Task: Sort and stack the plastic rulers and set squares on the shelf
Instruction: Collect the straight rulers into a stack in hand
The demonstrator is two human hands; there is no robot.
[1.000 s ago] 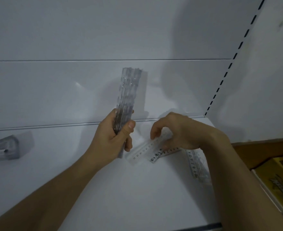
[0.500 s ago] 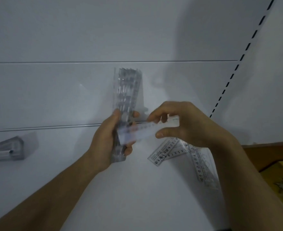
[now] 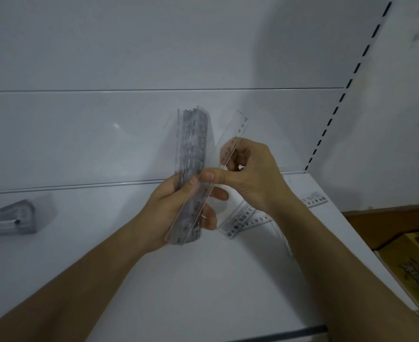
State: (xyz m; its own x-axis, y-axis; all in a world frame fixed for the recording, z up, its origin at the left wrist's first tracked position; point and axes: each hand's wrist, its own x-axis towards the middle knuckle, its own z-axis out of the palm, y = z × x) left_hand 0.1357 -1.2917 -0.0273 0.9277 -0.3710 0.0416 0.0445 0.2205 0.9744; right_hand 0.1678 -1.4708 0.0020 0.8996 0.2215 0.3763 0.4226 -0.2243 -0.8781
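Note:
My left hand grips a thick upright stack of clear plastic rulers above the white shelf. My right hand pinches a single clear ruler between thumb and fingers; it leans diagonally, its lower end against the front of the stack. Loose rulers lie on the shelf under my right wrist, and another ruler end shows to the right. A stack of clear set squares lies at the far left of the shelf.
The shelf's white back panel rises behind the hands, with a slotted upright at the right. A brown surface and a yellow box sit beyond the shelf's right edge. The shelf's front edge runs along the bottom.
My right hand lifted one ruler off the shelf, carried it up to the stack and turned it from crosswise to a steep diagonal against the stack. My left hand kept holding the stack.

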